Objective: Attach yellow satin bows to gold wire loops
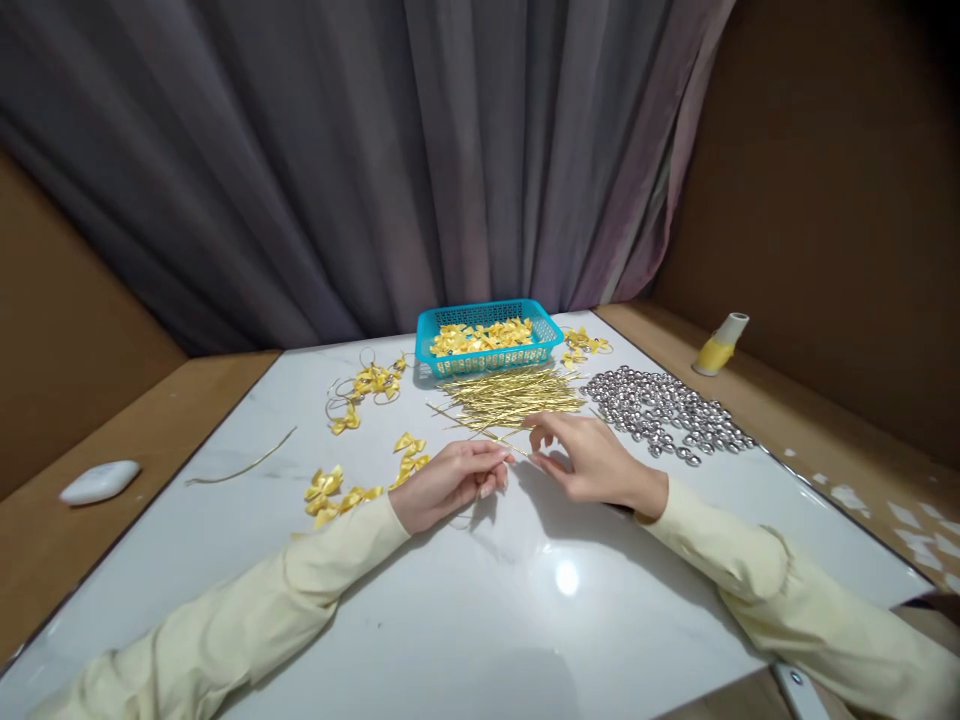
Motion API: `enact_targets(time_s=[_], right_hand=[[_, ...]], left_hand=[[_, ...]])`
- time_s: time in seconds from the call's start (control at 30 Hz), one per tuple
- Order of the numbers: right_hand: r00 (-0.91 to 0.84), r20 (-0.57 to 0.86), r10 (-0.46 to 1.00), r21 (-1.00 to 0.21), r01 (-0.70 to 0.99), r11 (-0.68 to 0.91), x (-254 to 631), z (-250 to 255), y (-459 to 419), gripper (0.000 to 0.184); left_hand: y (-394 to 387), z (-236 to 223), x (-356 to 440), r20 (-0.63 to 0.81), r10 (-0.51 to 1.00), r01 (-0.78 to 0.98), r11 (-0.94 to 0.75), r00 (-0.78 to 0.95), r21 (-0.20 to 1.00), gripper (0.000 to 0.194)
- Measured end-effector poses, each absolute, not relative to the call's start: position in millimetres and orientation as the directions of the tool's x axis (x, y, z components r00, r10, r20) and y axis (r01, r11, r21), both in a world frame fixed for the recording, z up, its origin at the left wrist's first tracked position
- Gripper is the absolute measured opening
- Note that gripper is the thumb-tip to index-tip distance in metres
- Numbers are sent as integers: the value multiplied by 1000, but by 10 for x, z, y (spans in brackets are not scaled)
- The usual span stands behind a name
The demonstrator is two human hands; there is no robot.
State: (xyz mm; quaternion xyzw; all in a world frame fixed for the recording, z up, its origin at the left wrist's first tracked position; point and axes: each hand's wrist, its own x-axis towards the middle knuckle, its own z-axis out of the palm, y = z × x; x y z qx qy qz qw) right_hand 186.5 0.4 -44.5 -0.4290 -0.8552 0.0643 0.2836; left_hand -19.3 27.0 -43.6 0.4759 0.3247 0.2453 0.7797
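Note:
My left hand is closed in a pinch, thumb against forefinger, on a thin gold cord. The cord spans the short gap to my right hand, whose curled thumb and fingers are at its other end; the exact contact is too small to see clearly. A thin loop shows faintly below my left hand. Just beyond both hands lies a pile of straight gold cords. Yellow ribbon bows lie beside my left wrist. To the right of my right hand spreads a heap of shiny silver beads.
Behind the cords stands a blue plastic basket of yellow bows. Looped cords with bows lie left of it, more bows right. A single cord, a white rounded object and a white-and-yellow tube sit farther out.

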Motion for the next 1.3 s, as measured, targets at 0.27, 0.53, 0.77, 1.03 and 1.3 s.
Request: enact_targets(time_s=[0.27, 0.53, 0.77, 1.03, 1.3], right_hand=[[-539, 434, 722, -38, 790, 612, 1771, -487, -25, 20], [-631, 370, 683, 55, 748, 661, 1751, -587, -19, 10], [-656, 273, 704, 33, 737, 675, 1725, -596, -37, 13], [-684, 297, 666, -13, 694, 720, 1694, -606, -84, 17], [-678, 304, 669, -3, 701, 713, 1671, -591, -113, 15]], left_hand=[[247, -437, -178, -332, 673, -20, 458, 661, 889, 15], [249, -451, -182, -336, 682, -2, 443, 649, 896, 15], [225, -437, -156, -341, 690, -6, 447, 639, 894, 18], [161, -383, -125, -318, 677, -51, 465, 663, 884, 16], [130, -375, -132, -292, 741, -20, 381, 605, 924, 21]])
